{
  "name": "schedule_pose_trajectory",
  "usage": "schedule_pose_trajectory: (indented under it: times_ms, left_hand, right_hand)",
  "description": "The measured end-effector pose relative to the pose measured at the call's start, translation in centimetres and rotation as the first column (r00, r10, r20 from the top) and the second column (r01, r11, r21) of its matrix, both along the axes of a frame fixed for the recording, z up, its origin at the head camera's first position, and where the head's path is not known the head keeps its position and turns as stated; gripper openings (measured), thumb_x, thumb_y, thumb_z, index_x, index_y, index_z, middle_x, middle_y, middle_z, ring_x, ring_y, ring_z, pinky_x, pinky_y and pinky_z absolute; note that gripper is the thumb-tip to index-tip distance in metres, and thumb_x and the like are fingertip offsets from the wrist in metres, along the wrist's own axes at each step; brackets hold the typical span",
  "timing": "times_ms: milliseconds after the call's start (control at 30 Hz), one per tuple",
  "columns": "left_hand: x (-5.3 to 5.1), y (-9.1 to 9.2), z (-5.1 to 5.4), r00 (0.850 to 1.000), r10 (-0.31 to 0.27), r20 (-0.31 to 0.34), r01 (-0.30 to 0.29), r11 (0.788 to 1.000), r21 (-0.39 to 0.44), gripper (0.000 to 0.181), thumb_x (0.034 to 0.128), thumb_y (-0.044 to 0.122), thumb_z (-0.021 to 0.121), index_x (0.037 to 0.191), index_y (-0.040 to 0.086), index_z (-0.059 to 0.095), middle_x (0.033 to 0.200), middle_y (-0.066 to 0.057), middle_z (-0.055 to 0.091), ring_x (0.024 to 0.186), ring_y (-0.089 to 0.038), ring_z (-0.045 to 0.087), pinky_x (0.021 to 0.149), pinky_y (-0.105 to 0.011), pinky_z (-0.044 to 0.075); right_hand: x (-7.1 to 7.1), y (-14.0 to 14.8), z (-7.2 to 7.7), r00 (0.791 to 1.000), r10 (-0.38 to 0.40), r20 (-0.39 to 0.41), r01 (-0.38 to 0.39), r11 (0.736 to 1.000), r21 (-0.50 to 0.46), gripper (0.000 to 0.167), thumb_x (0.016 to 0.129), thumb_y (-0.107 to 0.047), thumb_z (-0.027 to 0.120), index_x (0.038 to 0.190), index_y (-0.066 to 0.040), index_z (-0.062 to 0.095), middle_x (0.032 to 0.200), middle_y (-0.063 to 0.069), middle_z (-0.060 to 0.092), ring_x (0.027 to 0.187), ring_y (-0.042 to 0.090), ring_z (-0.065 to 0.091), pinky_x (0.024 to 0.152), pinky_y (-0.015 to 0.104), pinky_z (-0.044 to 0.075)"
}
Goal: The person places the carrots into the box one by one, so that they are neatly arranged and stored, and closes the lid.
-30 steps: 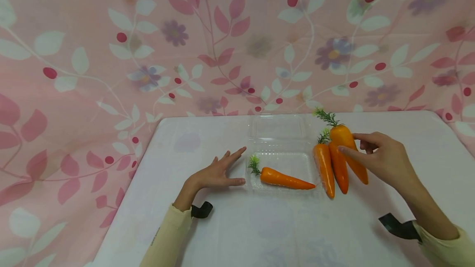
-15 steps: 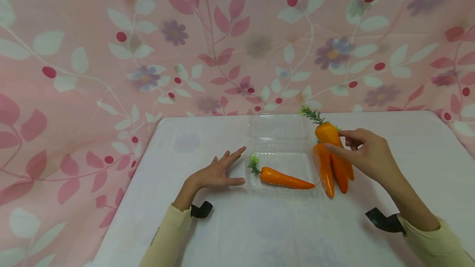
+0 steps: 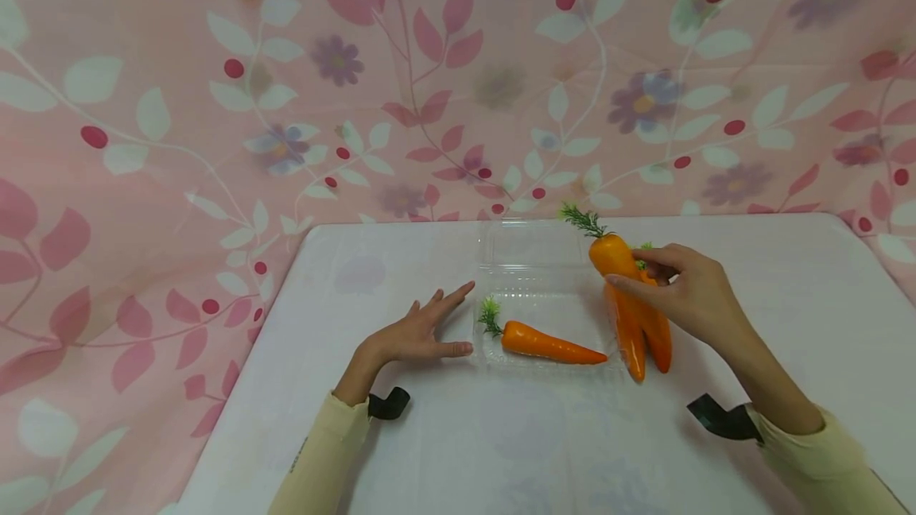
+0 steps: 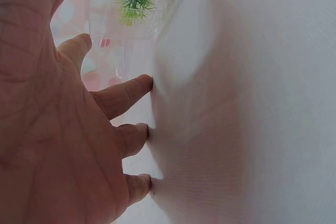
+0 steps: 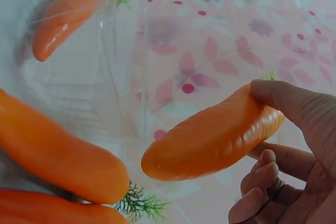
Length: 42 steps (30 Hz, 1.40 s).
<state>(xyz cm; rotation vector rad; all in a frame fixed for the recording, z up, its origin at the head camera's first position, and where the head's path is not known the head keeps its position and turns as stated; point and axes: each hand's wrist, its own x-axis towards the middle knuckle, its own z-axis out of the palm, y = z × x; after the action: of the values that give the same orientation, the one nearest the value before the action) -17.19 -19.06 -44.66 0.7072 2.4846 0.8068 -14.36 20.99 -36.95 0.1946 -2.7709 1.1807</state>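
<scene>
Right hand (image 3: 685, 292): grip pinching green-topped glossy orange tapered carrot (image 3: 610, 256) above white bench (image 3: 558, 443), toward far edge, near clear plastic clamshell (image 3: 554, 307). Left hand (image 3: 415, 338): fingers spread, tips on bench.

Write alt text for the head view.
A person's right hand holds an orange carrot above two more carrots, at the right side of an open clear plastic box with another carrot inside. The left hand rests spread on the white table.
</scene>
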Motion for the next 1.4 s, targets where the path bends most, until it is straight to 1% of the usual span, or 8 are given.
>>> schedule_pose_trajectory:
  times_ms: [167,333,567,700,833,1000,1233,1400]
  left_hand:
    - [0.0,0.0,0.1,1.0,0.004,0.004,-0.004,1.0,-0.003,0.097,0.0849,0.063,0.066,0.159,0.04,0.008,0.162,0.012,0.013,0.15,-0.03,0.001,0.113,-0.064,-0.004]
    - [0.0,0.0,0.0,1.0,0.006,0.003,-0.006,1.0,-0.006,0.096,0.0851,0.063,0.066,0.159,0.04,0.008,0.162,0.012,0.013,0.15,-0.03,0.001,0.113,-0.063,-0.004]
    - [0.0,0.0,-0.1,1.0,0.009,0.004,-0.009,1.0,-0.003,0.097,0.0851,0.063,0.066,0.159,0.038,0.009,0.162,0.012,0.013,0.15,-0.03,0.002,0.113,-0.063,-0.004]
    - [0.0,0.0,-0.1,1.0,0.007,0.007,-0.007,1.0,-0.002,0.096,0.0853,0.063,0.066,0.159,0.039,0.008,0.163,0.012,0.013,0.15,-0.03,0.002,0.113,-0.063,-0.004]
    - [0.1,0.0,0.1,1.0,0.005,0.007,-0.005,1.0,-0.003,0.097,0.0849,0.063,0.066,0.159,0.04,0.008,0.163,0.012,0.012,0.15,-0.03,0.001,0.113,-0.063,-0.004]
    - [0.1,0.0,0.2,1.0,0.0,0.003,0.0,1.0,0.0,0.097,0.0849,0.063,0.066,0.159,0.038,0.009,0.163,0.011,0.013,0.15,-0.032,0.002,0.113,-0.064,-0.003]
    - [0.0,0.1,0.1,1.0,-0.004,0.003,0.004,1.0,-0.005,0.096,0.0858,0.063,0.065,0.159,0.038,0.008,0.163,0.011,0.011,0.15,-0.032,0.001,0.112,-0.064,-0.004]
    - [0.0,0.1,0.1,1.0,0.002,0.006,-0.002,1.0,-0.004,0.096,0.0857,0.063,0.065,0.159,0.04,0.007,0.163,0.011,0.012,0.149,-0.032,0.002,0.112,-0.064,-0.004]
  right_hand:
    - [-0.3,-0.8,0.1,1.0,0.017,0.024,-0.016,1.0,-0.019,0.06,0.082,-0.049,0.078,0.119,-0.003,0.07,0.089,0.009,0.054,0.084,0.024,0.047,0.06,0.025,0.047]
    - [-0.6,-1.5,-0.2,0.999,0.045,0.013,-0.044,0.999,-0.024,0.056,0.082,-0.049,0.078,0.118,-0.006,0.072,0.091,0.007,0.057,0.084,0.023,0.048,0.063,0.027,0.047]
    - [-1.1,-2.5,-0.2,0.996,0.072,0.058,-0.069,0.996,-0.053,0.06,0.081,-0.051,0.078,0.119,-0.006,0.071,0.093,0.009,0.057,0.086,0.023,0.048,0.066,0.031,0.049]
    - [-1.3,-3.0,-0.1,0.995,0.085,0.043,-0.083,0.995,-0.056,0.058,0.081,-0.05,0.079,0.117,-0.005,0.071,0.089,0.01,0.054,0.083,0.023,0.047,0.063,0.031,0.047]
    - [-1.5,-3.5,-0.3,0.994,0.107,0.024,-0.105,0.993,-0.062,0.054,0.081,-0.05,0.079,0.114,-0.008,0.073,0.086,0.009,0.053,0.08,0.022,0.046,0.06,0.031,0.043]
    - [-1.8,-4.2,-0.8,0.99,0.143,0.01,-0.142,0.986,-0.086,0.049,0.079,-0.048,0.081,0.111,-0.01,0.074,0.082,0.006,0.053,0.078,0.022,0.046,0.057,0.029,0.042]
    - [-2.0,-5.1,-2.0,0.984,0.179,0.008,-0.178,0.983,-0.048,0.048,0.078,-0.049,0.081,0.106,-0.01,0.074,0.081,0.007,0.053,0.074,0.02,0.047,0.057,0.029,0.038]
    - [-2.0,-5.4,-2.6,0.978,0.207,0.003,-0.207,0.978,-0.032,0.049,0.079,-0.046,0.082,0.11,-0.009,0.075,0.081,0.006,0.054,0.073,0.02,0.047,0.058,0.03,0.039]
